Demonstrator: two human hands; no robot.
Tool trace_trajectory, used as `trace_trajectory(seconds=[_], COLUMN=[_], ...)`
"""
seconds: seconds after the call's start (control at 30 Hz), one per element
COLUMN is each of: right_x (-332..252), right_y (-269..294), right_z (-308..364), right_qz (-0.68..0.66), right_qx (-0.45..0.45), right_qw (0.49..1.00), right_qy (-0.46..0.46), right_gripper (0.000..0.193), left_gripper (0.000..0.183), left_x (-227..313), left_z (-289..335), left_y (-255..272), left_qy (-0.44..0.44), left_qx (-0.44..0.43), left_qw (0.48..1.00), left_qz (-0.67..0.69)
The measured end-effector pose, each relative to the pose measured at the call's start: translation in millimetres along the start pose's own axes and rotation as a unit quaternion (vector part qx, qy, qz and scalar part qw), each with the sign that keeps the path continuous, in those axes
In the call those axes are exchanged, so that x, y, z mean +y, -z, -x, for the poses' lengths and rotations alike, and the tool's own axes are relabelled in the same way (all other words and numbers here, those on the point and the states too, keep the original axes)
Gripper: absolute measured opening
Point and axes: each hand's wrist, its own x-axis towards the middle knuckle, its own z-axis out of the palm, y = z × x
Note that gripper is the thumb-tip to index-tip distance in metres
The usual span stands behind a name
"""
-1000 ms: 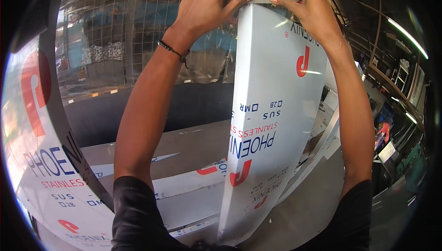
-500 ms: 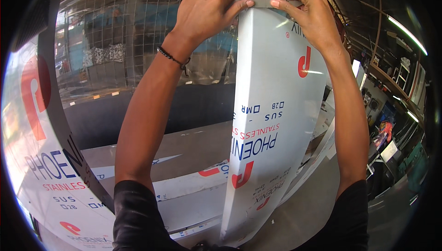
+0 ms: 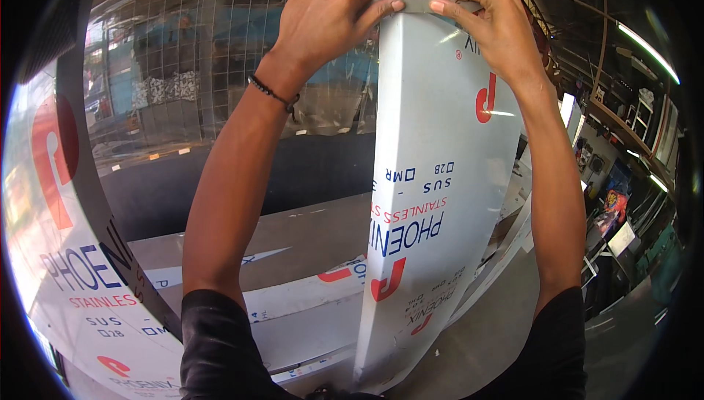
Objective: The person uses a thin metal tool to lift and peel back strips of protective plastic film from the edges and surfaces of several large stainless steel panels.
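Note:
A tall metal panel [image 3: 447, 129], covered in white printed film, stands upright before me with its folded edge toward me. Across its top end lies a narrow grey strip [image 3: 418, 5]. My left hand [image 3: 323, 26] pinches this strip at the panel's left corner, thumb pointing inward. On the other side, my right hand [image 3: 506, 37] pinches it too, its thumb a short gap from the left one. The fingertips behind the strip are hidden, and the strip's material is not clear.
Another film-covered sheet [image 3: 81, 283] curves up at the left. Below, white film-covered pieces [image 3: 301, 305] lie behind the panel's lower part. A wire mesh screen [image 3: 198, 63] spans the back. Cluttered shelving [image 3: 623, 129] lines the right side.
Both hands keep their hold on the grey strip. The panel's lower end appears shifted very slightly to the right.

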Motion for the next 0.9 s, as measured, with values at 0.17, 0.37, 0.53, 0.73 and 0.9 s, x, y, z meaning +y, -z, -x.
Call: trace_trajectory(seconds=[0.17,0.37,0.53,0.73,0.9], right_x=[4,-2,-14,-2,-13], right_y=[1,0,-1,7,4], right_z=[1,10,27,4,17], right_qz=[-0.007,-0.017,-0.038,-0.029,-0.053], right_qx=[0.008,-0.018,-0.016,-0.031,-0.034], right_qw=[1.0,0.999,0.998,0.999,0.996], right_qy=[0.013,-0.031,-0.047,-0.029,-0.063], right_gripper=[0.04,0.04,0.04,0.041,0.043], left_gripper=[0.062,0.061,0.059,0.057,0.054], left_x=[5,7,13,6,8], left_z=[-6,6,23,-1,13], left_y=[3,2,6,2,-1], left_qy=[0.008,0.022,0.025,0.008,0.011], left_qx=[-0.013,-0.034,-0.06,-0.014,-0.005], left_qw=[1.0,0.999,0.998,0.999,0.998], left_qz=[0.003,0.035,0.025,0.044,0.056])
